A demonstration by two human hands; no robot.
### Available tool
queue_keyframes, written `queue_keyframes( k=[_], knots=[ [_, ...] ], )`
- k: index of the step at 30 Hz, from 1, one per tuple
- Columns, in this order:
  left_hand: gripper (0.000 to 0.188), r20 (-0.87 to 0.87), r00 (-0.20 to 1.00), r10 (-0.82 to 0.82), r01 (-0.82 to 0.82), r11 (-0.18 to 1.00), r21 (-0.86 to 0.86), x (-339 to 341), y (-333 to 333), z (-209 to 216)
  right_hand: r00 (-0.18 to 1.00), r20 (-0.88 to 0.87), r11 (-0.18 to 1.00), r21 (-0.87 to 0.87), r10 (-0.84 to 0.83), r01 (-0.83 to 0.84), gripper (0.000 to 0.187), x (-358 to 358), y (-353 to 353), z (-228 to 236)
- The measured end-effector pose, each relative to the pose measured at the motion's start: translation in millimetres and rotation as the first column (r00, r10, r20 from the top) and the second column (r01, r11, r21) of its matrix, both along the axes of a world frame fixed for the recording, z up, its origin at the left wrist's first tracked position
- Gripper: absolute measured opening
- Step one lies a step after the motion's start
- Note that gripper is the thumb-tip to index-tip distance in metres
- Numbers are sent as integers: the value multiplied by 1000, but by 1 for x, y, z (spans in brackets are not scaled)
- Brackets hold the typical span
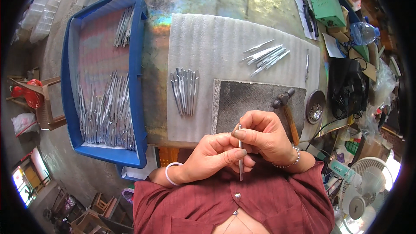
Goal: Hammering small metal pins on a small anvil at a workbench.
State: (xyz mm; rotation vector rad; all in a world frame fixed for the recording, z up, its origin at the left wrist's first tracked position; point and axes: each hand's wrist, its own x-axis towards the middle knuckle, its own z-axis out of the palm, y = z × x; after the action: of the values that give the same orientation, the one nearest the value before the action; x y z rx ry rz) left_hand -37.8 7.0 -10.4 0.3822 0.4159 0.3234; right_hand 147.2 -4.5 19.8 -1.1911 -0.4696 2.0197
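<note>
In front of my chest, both hands are closed on one slim silver metal rod (241, 174), held upright in the picture. My left hand (216, 154) pinches its lower part between thumb and fingers. My right hand (268, 138) grips the upper part, its thumb close to the left fingertips. Just beyond the hands lies a dark textured mat (242, 99) with a hammer (284, 99) on its right side. Similar thin metal pieces lie on the white foam sheet (208, 43): one bunch (185, 92) at left, another pile (266, 56) at far right.
A blue tray (138, 60) at left holds many more metal pieces (106, 112). Right of the mat sits a round dish (315, 107) of small metal parts. Farther right are a black device (346, 86), a green metal box (326, 5), a plastic bottle (365, 31) and a fan (362, 186).
</note>
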Motion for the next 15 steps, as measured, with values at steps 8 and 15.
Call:
queue_keyframes(
  k=[8, 15],
  knots=[
    [21, -36, 999, -21, 22, 999, 35, -4, -4, 0, 999, 50, 999, 46, -20, 18, 10, -6, -9, -1],
    [19, -53, 998, -38, 41, 997, 66, -7, -15, 4, 998, 43, 997, 58, -53, 51, 9, -10, -24, 4]
  ],
)
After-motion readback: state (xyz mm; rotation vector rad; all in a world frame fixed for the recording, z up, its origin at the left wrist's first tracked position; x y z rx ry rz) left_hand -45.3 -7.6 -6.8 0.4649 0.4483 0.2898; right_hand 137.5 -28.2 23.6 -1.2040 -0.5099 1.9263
